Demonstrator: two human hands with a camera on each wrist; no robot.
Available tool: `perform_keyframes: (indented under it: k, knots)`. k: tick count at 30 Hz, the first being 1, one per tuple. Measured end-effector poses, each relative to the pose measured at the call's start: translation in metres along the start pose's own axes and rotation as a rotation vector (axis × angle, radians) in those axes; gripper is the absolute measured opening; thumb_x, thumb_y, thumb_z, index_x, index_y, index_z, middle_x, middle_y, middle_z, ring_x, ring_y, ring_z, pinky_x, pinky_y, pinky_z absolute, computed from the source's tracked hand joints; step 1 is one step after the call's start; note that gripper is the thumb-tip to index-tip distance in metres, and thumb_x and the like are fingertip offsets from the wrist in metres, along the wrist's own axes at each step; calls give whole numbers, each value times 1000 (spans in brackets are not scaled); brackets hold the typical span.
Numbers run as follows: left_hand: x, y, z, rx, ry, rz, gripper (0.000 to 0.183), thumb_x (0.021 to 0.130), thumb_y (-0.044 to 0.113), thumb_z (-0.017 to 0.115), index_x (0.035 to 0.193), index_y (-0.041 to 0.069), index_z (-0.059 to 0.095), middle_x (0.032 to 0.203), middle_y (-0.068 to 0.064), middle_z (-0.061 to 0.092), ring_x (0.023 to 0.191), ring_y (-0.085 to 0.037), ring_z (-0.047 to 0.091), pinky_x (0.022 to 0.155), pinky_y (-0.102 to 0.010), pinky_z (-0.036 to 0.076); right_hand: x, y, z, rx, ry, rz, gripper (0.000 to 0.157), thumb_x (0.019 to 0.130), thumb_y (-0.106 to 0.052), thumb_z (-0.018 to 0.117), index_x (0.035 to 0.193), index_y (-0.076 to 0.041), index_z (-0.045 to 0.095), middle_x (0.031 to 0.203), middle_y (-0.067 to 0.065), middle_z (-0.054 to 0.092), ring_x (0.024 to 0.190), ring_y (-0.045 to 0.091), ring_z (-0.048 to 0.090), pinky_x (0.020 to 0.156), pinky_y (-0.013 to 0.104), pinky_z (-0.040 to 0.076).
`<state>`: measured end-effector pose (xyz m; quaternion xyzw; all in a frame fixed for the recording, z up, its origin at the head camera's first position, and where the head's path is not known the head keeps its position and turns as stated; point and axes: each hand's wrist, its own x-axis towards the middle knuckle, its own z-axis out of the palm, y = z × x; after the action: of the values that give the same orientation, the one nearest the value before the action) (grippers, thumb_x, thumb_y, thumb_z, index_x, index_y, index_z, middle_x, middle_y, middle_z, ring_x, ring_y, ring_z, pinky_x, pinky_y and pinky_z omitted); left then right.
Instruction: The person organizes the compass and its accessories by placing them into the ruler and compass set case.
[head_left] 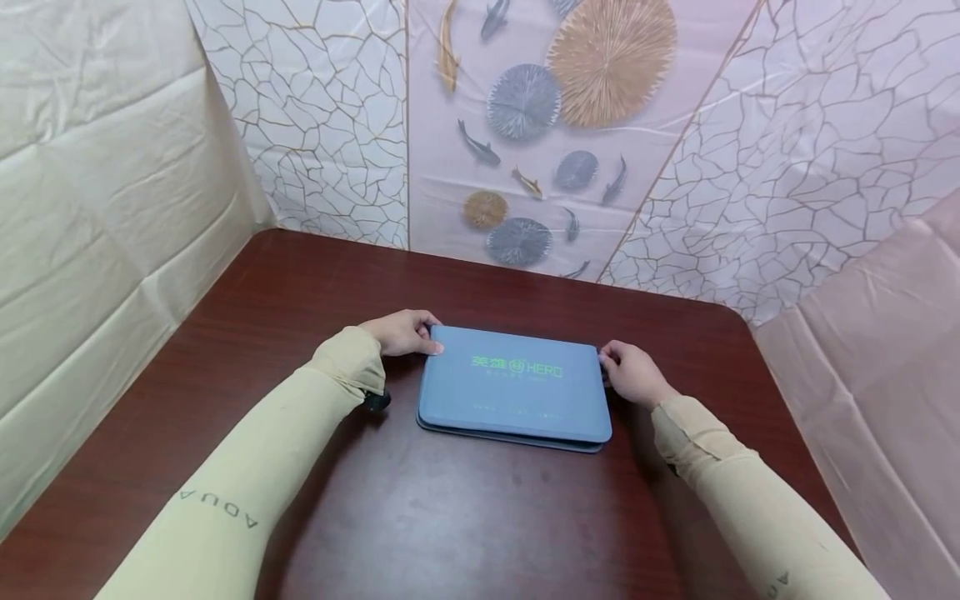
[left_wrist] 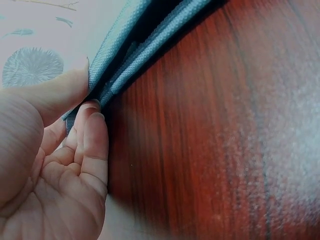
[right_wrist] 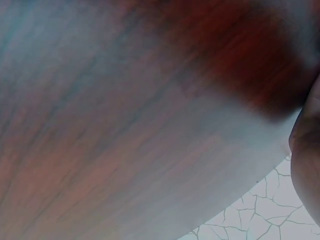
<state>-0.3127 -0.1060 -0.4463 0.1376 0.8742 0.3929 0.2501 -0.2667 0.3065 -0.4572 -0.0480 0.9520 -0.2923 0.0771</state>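
A flat blue zip case (head_left: 517, 396) with green lettering reading HERO lies on the table, its front edge showing two layers slightly apart. At its far left corner my left hand (head_left: 405, 332) pinches the edge, thumb on top. The left wrist view shows that hand (left_wrist: 60, 160) with thumb and fingertips on the fabric edge (left_wrist: 112, 50), a dark gap between the layers. My right hand (head_left: 633, 372) has its fingers curled at the case's upper right edge, seemingly pinching it. Only a sliver of the right hand (right_wrist: 307, 155) appears in the right wrist view; its fingertips are hidden.
The dark red-brown table (head_left: 450, 517) is glossy and reflects light in front of the case. A patterned curtain (head_left: 330, 125) hangs behind its far edge, and pale cloth walls (head_left: 90, 208) stand at both sides. A black object (head_left: 377, 401) sits under the left cuff.
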Motion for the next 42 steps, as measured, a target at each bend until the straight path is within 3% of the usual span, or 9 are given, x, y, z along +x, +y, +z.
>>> perform_keyframes:
  k: [10, 18, 33, 42]
  knots:
    - [3, -4, -1, 2, -8, 2, 46, 89, 26, 72, 127, 9, 53, 87, -5, 51, 80, -18, 47, 72, -31, 37, -9, -3, 1, -8, 13, 12, 14, 102, -11, 48, 96, -2, 56, 89, 14, 60, 75, 21, 64, 66, 35, 55]
    - [4, -4, 2, -11, -12, 7, 46, 89, 25, 72, 127, 9, 53, 86, -5, 51, 78, -18, 47, 70, -31, 37, -5, -7, 3, -143, 24, 0, 14, 102, -12, 46, 105, 0, 53, 81, 13, 58, 61, 19, 58, 57, 33, 49]
    - [1, -1, 0, 2, -2, -14, 45, 89, 26, 72, 127, 11, 53, 87, -6, 52, 80, -19, 48, 70, -31, 37, -2, -15, 7, -323, 57, -68, 22, 100, -9, 48, 113, 7, 56, 98, 21, 64, 76, 24, 60, 65, 38, 49]
    - [3, -5, 1, -2, 8, -10, 47, 88, 28, 73, 128, 11, 53, 87, -5, 52, 79, -18, 48, 70, -31, 37, -10, -16, 3, -355, 43, -86, 13, 99, -7, 50, 103, 4, 57, 85, 16, 62, 69, 22, 58, 60, 36, 48]
